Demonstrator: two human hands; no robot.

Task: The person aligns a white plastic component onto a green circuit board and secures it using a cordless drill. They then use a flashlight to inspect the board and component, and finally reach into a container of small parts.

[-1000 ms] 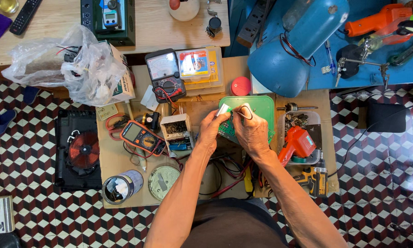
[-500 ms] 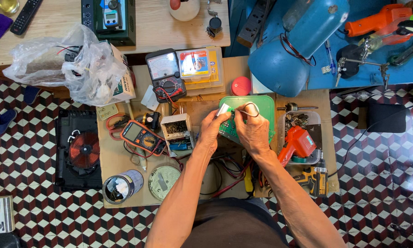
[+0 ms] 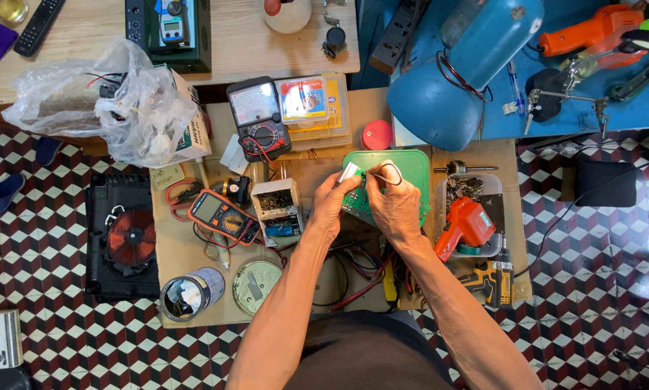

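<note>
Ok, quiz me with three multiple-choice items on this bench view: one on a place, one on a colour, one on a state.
1. Where does the orange multimeter lie?
A. To the image-left of the hands
B. On the blue lamp
C. On the tiled floor

2. What colour is the tray under the hands?
A. Yellow
B. Green
C. White

3. What are the two hands doing?
A. Both resting flat on the bench
B. One holding the red drill
C. Both closed on a small green circuit board

Answers:
1 A, it sits on the cardboard bench top beside the small open box.
2 B, its green rim shows above the right hand.
3 C, the left hand and right hand both grip the board above the tray.
</note>
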